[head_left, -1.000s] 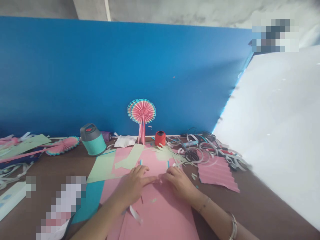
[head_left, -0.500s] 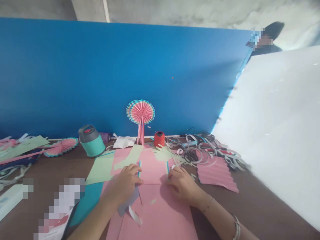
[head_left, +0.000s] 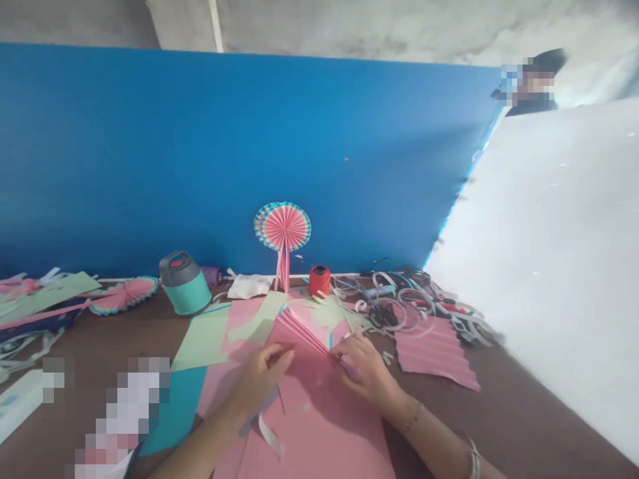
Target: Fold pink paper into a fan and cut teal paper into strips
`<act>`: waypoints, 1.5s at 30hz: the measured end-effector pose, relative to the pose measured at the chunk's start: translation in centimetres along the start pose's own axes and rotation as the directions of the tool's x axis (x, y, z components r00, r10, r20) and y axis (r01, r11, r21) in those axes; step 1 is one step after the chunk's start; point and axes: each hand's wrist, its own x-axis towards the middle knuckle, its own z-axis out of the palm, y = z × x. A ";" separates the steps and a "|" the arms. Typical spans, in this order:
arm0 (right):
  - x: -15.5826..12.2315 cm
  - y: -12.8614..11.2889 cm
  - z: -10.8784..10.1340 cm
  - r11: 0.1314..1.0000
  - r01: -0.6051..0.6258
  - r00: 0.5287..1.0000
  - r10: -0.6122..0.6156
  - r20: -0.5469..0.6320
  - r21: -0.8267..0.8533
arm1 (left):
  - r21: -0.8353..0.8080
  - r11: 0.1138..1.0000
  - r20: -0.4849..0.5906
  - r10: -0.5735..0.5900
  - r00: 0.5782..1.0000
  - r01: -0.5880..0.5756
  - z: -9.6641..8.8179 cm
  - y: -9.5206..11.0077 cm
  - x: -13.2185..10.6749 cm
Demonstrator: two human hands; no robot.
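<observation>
A pink paper strip folded into narrow pleats, with a blue edge at its far end, slants over larger pink paper sheets. My right hand pinches the pleated paper at its near right end. Just left of the pleats is my left hand, its fingers loosely bent, thumb and forefinger apart, nothing seen between them. Below the left wrist, a grey flat piece is partly hidden. A curled white paper strip lies on the pink sheet.
Behind the papers stand a finished pleated fan and a red thread spool. A teal-and-grey container is at left. Tangled cables and strips and a pleated pink sheet lie right. A blue panel rises behind.
The pink paper between my hands went from lying flat to gathered, slanting pleats. My left hand came off its left edge and moved slightly down; my right hand keeps hold at the right.
</observation>
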 end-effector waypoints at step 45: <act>-1.0 0.1 0.6 0.955 0.076 0.955 0.013 0.296 -0.287 | 0.615 0.660 0.336 0.277 0.900 -0.433 0.4 0.6 -1.6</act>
